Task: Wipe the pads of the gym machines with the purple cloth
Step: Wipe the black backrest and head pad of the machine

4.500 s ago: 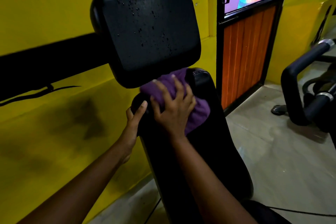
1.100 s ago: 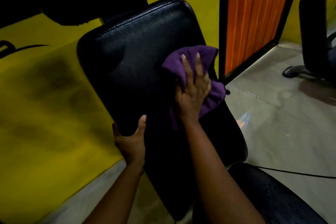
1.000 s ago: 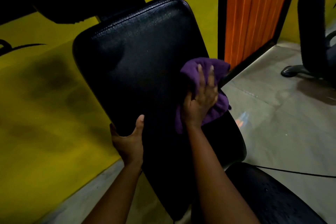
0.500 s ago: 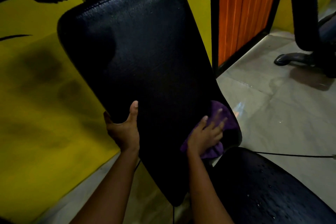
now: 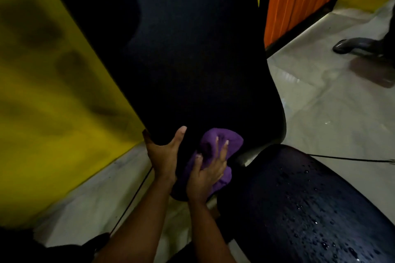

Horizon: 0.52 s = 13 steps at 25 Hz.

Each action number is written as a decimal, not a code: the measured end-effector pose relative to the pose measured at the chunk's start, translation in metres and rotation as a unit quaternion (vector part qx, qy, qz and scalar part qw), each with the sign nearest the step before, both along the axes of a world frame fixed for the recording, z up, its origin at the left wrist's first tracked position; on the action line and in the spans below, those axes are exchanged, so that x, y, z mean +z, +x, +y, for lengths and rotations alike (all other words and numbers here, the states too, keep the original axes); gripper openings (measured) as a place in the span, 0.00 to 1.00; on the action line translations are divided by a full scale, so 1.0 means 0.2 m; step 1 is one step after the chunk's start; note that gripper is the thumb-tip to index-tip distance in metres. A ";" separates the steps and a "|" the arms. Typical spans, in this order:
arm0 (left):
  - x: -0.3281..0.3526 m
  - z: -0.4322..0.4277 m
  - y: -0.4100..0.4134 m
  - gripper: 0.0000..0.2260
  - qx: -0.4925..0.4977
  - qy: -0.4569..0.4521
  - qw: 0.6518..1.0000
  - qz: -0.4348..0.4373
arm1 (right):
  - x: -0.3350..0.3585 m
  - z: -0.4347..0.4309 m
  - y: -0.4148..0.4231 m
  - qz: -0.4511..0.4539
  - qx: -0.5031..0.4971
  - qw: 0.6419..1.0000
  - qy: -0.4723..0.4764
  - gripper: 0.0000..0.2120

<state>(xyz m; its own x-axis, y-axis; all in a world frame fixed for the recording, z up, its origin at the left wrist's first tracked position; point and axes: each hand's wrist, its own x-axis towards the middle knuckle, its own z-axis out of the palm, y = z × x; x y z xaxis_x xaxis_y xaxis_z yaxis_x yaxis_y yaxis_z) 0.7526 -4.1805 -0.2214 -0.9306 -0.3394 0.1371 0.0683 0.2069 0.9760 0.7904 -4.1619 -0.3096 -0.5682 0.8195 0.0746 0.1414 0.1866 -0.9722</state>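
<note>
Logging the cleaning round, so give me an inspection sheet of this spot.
Surface: back pad dark, a few specks near its top; seat pad covered in droplets.
Job's things: purple cloth bunched at the back pad's lower end.
Clutter: nothing seen.
Hands: left hand grips the pad's left edge; right hand presses the cloth on the pad.
Cables: thin black cable across the floor at right.
Surroundings: yellow wall, orange panel, another machine's foot.

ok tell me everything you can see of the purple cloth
The purple cloth is a soft, fuzzy-looking fabric, bunched into thick folds rather than spread flat. It lies against the lower end of the black back pad, just above the gap to the seat pad. The right hand presses it there with spread fingers, covering its middle.
</note>
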 end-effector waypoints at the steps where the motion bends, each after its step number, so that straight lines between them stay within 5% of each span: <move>1: -0.03 0.00 -0.01 0.26 0.009 -0.016 1.000 0.008 | -0.05 0.02 0.00 -0.002 -0.030 0.997 -0.065 0.33; 4: -0.07 0.00 -0.04 0.29 0.025 -0.057 0.998 0.026 | -0.19 0.13 -0.04 -0.020 -0.115 0.952 -0.282 0.41; 6: -0.08 0.00 -0.03 0.30 0.032 -0.068 0.997 0.032 | -0.13 0.18 -0.08 -0.028 -0.143 0.938 -0.316 0.38; 9: -0.10 -0.01 -0.04 0.31 0.036 -0.077 0.996 0.035 | 0.15 0.29 -0.20 -0.001 -0.098 0.988 -0.122 0.25; 11: -0.10 -0.02 -0.05 0.31 0.031 -0.076 0.996 0.035 | 0.31 0.46 -0.31 0.045 -0.057 0.997 0.021 0.25; 13: -0.09 -0.01 -0.05 0.33 0.023 -0.056 0.997 0.039 | 0.37 0.67 -0.40 0.067 -0.072 0.994 0.049 0.29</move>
<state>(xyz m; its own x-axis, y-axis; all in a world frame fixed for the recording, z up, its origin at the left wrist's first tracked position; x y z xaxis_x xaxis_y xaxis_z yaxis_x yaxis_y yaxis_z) 0.7422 -4.1825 -0.2395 -0.8996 -0.3592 0.2485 0.1320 0.3188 0.9386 0.7100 -4.0272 -0.2362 -0.4243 0.8770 0.2253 0.0432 0.2681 -0.9624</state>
